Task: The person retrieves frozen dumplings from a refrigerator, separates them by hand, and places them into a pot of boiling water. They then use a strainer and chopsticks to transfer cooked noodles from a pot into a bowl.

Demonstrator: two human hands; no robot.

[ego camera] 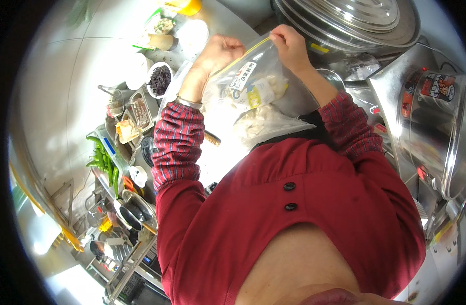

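Observation:
A large clear zip bag (264, 57) hangs tilted in front of my red top, its yellow zip edge uppermost. My left hand (222, 50) pinches one part of that edge, and my right hand (291, 47) grips its far corner. Pale, lumpy pieces that look like dumplings (255, 124) fill the lower part of the bag. Above them shows a printed packet (257, 94) with yellow and blue marks; whether it lies inside is unclear. A white label (243, 75) on the front bears writing. Whether the zip is sealed cannot be made out.
Left of my arm stand a bowl of dark shreds (160, 79), metal trays (139, 114) and a plastic bin of green peppers (103, 158). A big lidded steel pot (347, 26) rises behind my right hand. A steel cooker (427, 126) stands right of my elbow.

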